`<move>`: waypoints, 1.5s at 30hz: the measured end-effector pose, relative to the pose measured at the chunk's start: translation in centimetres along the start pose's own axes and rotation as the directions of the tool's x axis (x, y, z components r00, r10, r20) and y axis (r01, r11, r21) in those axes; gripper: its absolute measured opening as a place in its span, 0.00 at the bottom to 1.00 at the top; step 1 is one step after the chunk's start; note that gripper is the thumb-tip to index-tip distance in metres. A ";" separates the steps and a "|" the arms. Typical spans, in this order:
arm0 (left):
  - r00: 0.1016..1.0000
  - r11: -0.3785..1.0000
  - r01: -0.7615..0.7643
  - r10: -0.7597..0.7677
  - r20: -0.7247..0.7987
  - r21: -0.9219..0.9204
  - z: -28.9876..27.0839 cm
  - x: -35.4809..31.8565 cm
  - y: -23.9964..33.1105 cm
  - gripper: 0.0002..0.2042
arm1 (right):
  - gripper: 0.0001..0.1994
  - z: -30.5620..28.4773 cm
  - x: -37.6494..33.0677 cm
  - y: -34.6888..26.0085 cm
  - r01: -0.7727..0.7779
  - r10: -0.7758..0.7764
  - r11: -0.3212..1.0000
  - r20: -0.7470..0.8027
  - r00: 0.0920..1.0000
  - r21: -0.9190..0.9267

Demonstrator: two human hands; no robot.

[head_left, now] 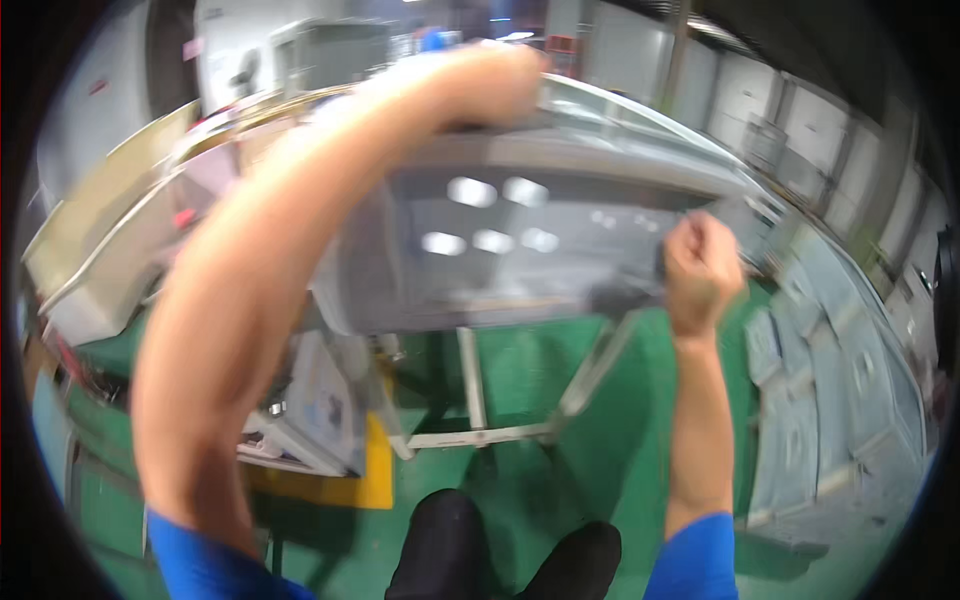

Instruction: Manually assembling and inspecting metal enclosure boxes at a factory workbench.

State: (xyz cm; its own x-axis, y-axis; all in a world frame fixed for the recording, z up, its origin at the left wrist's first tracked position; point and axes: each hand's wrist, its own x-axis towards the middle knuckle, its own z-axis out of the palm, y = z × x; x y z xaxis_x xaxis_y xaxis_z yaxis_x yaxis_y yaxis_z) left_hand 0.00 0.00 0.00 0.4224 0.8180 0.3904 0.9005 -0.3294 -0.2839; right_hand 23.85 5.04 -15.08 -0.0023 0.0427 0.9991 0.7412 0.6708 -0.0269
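Observation:
A large grey panel-like piece (430, 285) with white glints of light across it lies before me on a pale metal stand (480, 437). My left arm stretches over its left side, and my left hand (505, 85) is at its far edge, smeared by motion with the fingers hidden. At the right end of the piece my right hand (703, 270) is closed in a fist. Something dark shows beside its fingers; what it holds, if anything, I cannot make out. Blur hides the finer detail of the piece.
Several pale blue-grey panels (835, 370) stand at the right. Cream-coloured bins or boxes (105, 250) are at the left. A white boxy thing (325, 400) sits on a yellow base (378, 470) near the stand. The floor (640, 440) is green.

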 end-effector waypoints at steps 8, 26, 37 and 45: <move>0.980 0.953 0.197 -0.186 0.069 -0.229 5.9 6.4 3.4 0.05 | 0.06 -8.2 -4.0 -8.1 -0.158 0.030 0.961 0.477 0.878 0.229; 0.415 -0.916 0.265 -0.172 0.894 -0.299 -18.8 -19.3 12.0 0.14 | 0.07 -14.9 19.8 -20.0 -0.335 -0.219 0.715 0.652 0.726 0.614; 0.381 -0.601 0.790 0.331 0.863 -0.119 -16.2 -15.8 12.9 0.11 | 0.06 -26.3 18.0 -21.5 -0.309 0.161 0.941 0.628 0.761 0.134; 0.251 -0.462 0.886 0.551 0.796 0.040 -14.7 -13.1 12.0 0.05 | 0.06 -26.8 17.4 -20.4 -0.273 0.214 0.962 0.610 0.763 0.005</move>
State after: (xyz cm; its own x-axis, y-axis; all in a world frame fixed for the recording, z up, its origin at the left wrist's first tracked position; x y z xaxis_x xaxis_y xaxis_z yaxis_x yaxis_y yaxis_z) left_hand 6.83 -21.56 4.33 0.5195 0.3993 -0.7554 -0.0461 0.8959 0.4419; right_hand 26.67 -27.76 3.70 -0.2527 0.6272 0.7367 0.7106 0.6371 -0.2986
